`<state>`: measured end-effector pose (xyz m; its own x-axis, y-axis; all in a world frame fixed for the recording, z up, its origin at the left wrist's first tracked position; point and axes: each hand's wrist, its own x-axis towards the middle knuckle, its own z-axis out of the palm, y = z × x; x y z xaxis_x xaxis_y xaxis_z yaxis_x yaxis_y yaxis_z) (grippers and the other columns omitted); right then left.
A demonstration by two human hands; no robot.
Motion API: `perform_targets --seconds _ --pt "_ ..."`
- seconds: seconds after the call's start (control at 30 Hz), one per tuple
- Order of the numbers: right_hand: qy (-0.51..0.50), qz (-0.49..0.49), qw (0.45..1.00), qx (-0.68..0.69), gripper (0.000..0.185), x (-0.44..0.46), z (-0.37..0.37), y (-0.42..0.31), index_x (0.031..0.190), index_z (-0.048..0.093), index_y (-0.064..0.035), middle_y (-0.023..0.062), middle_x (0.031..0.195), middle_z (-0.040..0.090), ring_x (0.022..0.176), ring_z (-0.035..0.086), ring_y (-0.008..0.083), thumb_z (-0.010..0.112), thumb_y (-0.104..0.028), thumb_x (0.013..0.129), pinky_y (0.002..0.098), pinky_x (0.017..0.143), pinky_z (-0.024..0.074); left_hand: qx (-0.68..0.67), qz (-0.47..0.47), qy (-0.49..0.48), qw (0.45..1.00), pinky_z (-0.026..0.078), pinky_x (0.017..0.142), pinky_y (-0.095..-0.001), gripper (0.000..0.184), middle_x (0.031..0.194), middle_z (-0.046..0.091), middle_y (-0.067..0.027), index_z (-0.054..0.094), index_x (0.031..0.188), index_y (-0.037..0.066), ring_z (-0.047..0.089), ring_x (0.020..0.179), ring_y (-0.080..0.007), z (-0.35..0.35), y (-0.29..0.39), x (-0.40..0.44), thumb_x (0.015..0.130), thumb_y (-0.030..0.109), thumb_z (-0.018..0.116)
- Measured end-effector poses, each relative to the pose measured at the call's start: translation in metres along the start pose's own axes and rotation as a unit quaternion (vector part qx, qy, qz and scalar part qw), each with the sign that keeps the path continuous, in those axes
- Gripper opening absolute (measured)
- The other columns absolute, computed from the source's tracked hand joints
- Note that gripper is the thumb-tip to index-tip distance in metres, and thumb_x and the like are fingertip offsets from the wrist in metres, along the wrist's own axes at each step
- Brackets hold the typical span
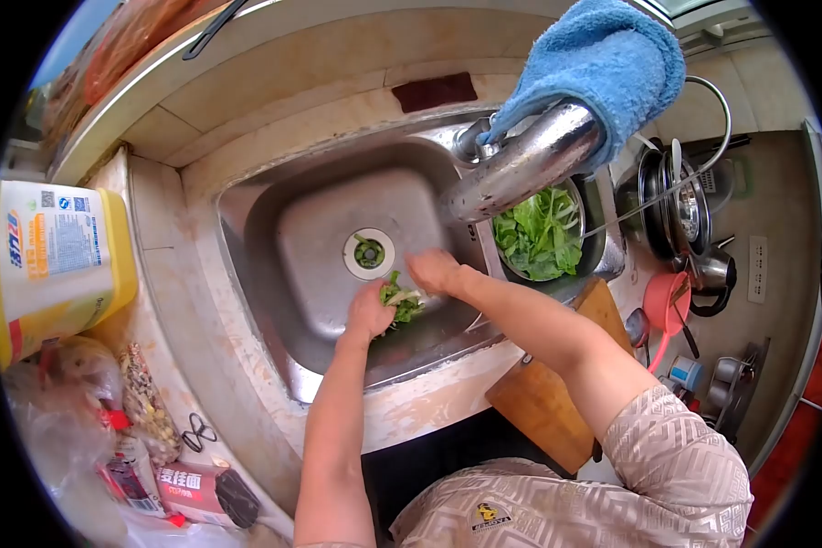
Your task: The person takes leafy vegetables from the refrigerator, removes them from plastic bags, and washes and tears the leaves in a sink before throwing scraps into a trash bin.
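Note:
Both hands are low inside the steel sink [324, 205]. My left hand [371, 312] is closed round a small bunch of leafy greens [405, 303] at the sink's lower right. Just above and to the right of the bunch is my right hand [432, 272], its fingers bent together near the stems; whether they grip anything is too small to tell. Green scraps lie in the drain [368, 252], left of the hands. A bowl of leafy greens [541, 233] rests in the smaller basin on the right.
The faucet [525, 164], draped with a blue cloth [603, 73], reaches over the sink's right side. A wooden board [543, 402] is at the front right, near a pink pan [667, 303]. On the left are a yellow jug [119, 265], bagged food and scissors [197, 432].

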<state>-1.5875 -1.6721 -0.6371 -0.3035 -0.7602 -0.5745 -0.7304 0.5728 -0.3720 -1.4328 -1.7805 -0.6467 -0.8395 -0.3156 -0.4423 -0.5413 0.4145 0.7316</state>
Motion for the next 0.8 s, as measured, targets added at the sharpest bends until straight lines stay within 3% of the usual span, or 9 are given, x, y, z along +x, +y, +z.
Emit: perform_targets --seconds 0.23,0.3,0.43,0.5,0.63,0.7,0.8 --pt "0.035 0.027 0.999 0.028 0.019 0.004 0.004 -0.008 0.094 0.058 -0.0042 0.0179 0.088 0.064 0.086 0.061 0.0379 0.054 -0.011 0.077 0.0465 0.076 0.0499 -0.073 -0.064 0.014 0.995 0.047 0.082 -0.0409 0.037 0.097 0.062 -0.0208 0.056 0.1 0.002 0.058 0.094 -0.0389 -0.005 -0.003 0.0 0.065 0.009 0.069" --pt "0.087 -0.177 0.979 -0.059 0.019 -0.001 0.002 -0.008 0.093 0.058 -0.0051 0.017 0.092 0.06 0.088 0.059 0.0359 0.055 -0.014 0.076 0.0437 0.078 0.0486 -0.051 -0.03 0.037 0.998 0.046 0.082 -0.0415 0.035 0.097 0.061 -0.0209 0.057 0.098 0.002 0.057 0.095 -0.0389 -0.001 -0.007 0.001 0.066 0.009 0.068" --pt "0.113 -0.232 0.961 -0.102 0.02 -0.004 0.016 -0.01 0.091 0.059 -0.0049 0.0161 0.096 0.056 0.09 0.057 0.0344 0.057 -0.015 0.074 0.0415 0.08 0.047 0.017 0.051 0.047 0.997 0.045 0.082 -0.0435 0.032 0.096 0.059 -0.0204 0.059 0.095 0.001 0.055 0.094 -0.0393 0.003 -0.014 0.002 0.065 0.01 0.067" --pt "-0.022 -0.241 0.969 -0.055 0.02 0.004 0.036 0.002 0.091 0.055 -0.0037 0.0151 0.094 0.055 0.086 0.056 0.0348 0.058 -0.014 0.074 0.0435 0.074 0.0458 0.018 0.031 0.017 0.999 0.045 0.082 -0.0435 0.031 0.096 0.059 -0.0199 0.059 0.094 0.002 0.055 0.094 -0.0396 0.005 -0.012 0.002 0.065 0.011 0.067" --pt "-0.091 -0.204 0.972 0.067 0.02 -0.005 0.035 0.005 0.092 0.054 -0.003 0.0155 0.097 0.054 0.088 0.056 0.0351 0.057 -0.013 0.075 0.0437 0.077 0.0469 0.028 -0.021 -0.02 0.999 0.044 0.084 -0.0441 0.032 0.1 0.059 -0.0169 0.061 0.096 0.005 0.054 0.096 -0.0389 0.007 -0.002 0.002 0.067 0.017 0.066" --pt "-0.002 0.005 1.0 -0.023 0.023 -0.014 0.012 -0.002 0.097 0.058 -0.0034 0.018 0.101 0.056 0.092 0.057 0.0348 0.058 -0.013 0.077 0.0422 0.083 0.0476 0.067 -0.015 -0.004 0.998 0.044 0.085 -0.0447 0.034 0.102 0.06 -0.0155 0.061 0.098 0.006 0.053 0.098 -0.038 0.005 -0.001 0.0 0.068 0.02 0.066" --pt "0.046 0.015 0.997 -0.063 0.032 -0.026 0.005 -0.014 0.105 0.055 -0.0042 0.0184 0.107 0.055 0.096 0.057 0.0349 0.059 -0.012 0.074 0.0407 0.086 0.0468 0.11 -0.028 0.004 0.994 0.044 0.086 -0.0457 0.037 0.106 0.06 -0.0132 0.062 0.103 0.009 0.053 0.102 -0.0364 0.001 0.003 -0.002 0.069 0.024 0.065"
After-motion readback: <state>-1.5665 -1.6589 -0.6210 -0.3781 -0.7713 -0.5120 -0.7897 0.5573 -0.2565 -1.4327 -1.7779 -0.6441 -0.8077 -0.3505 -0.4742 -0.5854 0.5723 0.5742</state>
